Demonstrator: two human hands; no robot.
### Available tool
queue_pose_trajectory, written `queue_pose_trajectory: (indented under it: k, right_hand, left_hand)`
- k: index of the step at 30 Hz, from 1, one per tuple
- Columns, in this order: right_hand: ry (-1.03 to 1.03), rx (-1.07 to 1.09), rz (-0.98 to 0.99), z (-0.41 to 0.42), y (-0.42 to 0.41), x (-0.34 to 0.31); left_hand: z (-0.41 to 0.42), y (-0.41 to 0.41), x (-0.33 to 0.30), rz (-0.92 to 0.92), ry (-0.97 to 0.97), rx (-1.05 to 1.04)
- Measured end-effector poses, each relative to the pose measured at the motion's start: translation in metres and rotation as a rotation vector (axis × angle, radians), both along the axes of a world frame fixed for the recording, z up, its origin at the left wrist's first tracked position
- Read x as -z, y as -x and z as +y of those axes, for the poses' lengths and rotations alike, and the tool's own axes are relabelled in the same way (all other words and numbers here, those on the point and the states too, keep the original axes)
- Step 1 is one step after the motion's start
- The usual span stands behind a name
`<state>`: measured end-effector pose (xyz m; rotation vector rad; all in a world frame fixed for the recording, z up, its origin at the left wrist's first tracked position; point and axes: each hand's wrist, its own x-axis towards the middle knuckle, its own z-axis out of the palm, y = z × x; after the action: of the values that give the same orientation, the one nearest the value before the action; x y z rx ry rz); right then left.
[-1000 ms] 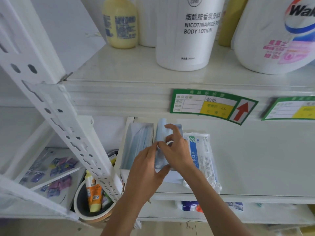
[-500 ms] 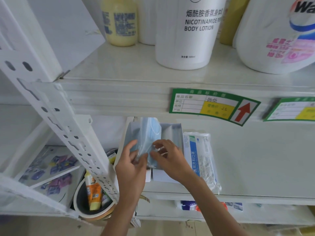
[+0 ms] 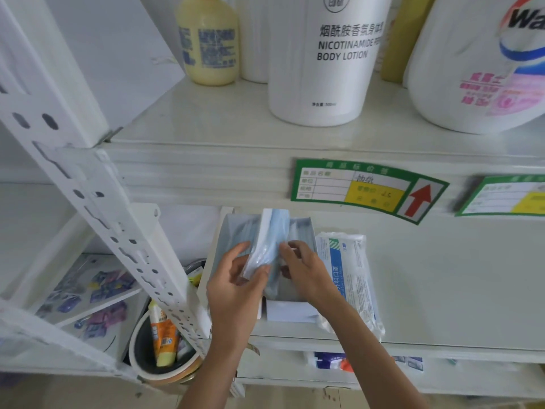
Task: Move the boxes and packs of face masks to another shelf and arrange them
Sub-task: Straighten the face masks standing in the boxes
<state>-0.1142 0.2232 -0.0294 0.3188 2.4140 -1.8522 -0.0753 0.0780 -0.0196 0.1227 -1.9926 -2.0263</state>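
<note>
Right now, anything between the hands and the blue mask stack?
No. The left hand and right hand already hold the blue mask stack directly, over the open box. The sealed pack lies beside it, clear.

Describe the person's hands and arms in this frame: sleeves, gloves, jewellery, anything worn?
Both arms are bare up to the frame edge: no sleeves in view. The left hand and right hand wear no gloves; no rings, watch or wristband show. Fingernails look short and unpainted, as far as the blur allows.
</note>
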Motion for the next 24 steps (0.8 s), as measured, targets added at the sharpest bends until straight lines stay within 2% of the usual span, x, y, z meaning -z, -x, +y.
queue_pose_trajectory:
  k: [3, 6, 8, 12, 15, 18, 24]
  right_hand:
    - [0.209, 0.082, -0.092, 0.001, 0.003, -0.002]
    - [0.500, 0.126, -0.136, -0.001, 0.005, -0.002]
    - [0.601, 0.128, -0.116, -0.002, 0.004, -0.001]
    - [0.621, 0.118, -0.152, -0.003, 0.001, 0.002]
    - [0.656, 0.107, -0.193, -0.001, 0.002, 0.002]
    - [0.711, 0.089, -0.235, 0.001, 0.002, 0.000]
    - [0.647, 0.107, -0.267, 0.001, -0.002, 0.001]
  left_hand:
    - [-0.003, 0.002, -0.004, -0.046, -0.207, -0.009]
    - [-0.010, 0.003, -0.005, -0.059, -0.151, 0.010]
    - [-0.012, 0.003, -0.005, -0.074, -0.082, 0.039]
    - [-0.011, 0.001, -0.007, -0.152, -0.017, 0.026]
    - [-0.014, 0.001, -0.002, -0.138, -0.002, 0.057]
    - [-0.018, 0.002, -0.002, -0.137, -0.039, 0.067]
    - [-0.022, 0.003, -0.004, -0.199, -0.092, 0.057]
